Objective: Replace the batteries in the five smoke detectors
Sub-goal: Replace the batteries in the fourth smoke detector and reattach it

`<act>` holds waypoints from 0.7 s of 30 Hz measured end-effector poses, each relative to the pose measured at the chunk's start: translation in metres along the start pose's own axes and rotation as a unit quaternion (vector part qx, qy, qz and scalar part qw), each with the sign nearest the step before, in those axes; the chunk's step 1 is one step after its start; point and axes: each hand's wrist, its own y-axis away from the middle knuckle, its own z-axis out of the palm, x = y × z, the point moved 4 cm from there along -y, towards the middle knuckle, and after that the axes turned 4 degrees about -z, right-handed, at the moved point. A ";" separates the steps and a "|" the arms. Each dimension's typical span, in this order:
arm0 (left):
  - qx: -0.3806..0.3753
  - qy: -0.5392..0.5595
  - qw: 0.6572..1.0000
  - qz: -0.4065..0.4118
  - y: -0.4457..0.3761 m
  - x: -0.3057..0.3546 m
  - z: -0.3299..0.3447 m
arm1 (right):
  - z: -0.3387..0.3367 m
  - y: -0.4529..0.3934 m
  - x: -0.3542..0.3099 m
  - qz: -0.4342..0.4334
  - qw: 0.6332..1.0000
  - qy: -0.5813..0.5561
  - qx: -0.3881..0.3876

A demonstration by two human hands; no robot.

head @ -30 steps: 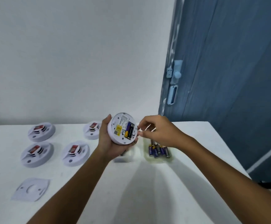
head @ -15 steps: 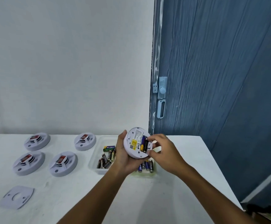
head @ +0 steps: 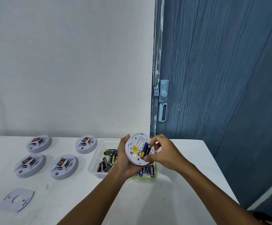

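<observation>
Shift: right hand (head: pixel 165 155) thumb now at detector's (head: pixel 136 150) lower rim.
Right fingers: pinching battery (head: pixel 144 150) in compartment.
Left hand (head: pixel 124 159): cups detector.
Room: bare table (head: pixel 148 200) toward 6 o'clock.

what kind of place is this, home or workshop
Probably a plain indoor room set up as a work spot, not clearly either: a white table against a bare white wall, a blue door beside it, and trays of batteries.

Left hand (head: pixel 124 161) and held smoke detector (head: pixel 137 149) hide right part of clear tray (head: pixel 94 163). Blue batteries (head: pixel 148 170) at 5 o'clock of detector partly hidden. Label print (head: pixel 140 141) too small to read. Both forearms cut by bottom edge.
</observation>
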 end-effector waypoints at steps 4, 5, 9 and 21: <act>-0.016 -0.009 1.000 -0.002 -0.001 0.000 0.000 | 0.002 0.002 0.004 0.004 1.000 -0.007 0.012; -0.021 -0.012 1.000 -0.003 0.000 -0.001 0.001 | 0.003 0.002 0.005 0.005 1.000 -0.005 0.014; -0.031 -0.019 0.999 -0.005 0.001 0.000 0.000 | 0.008 0.005 0.008 0.006 0.999 -0.009 0.032; -0.002 -0.002 1.000 0.020 0.010 0.007 -0.010 | 0.015 0.002 -0.005 -0.041 0.991 -0.014 0.125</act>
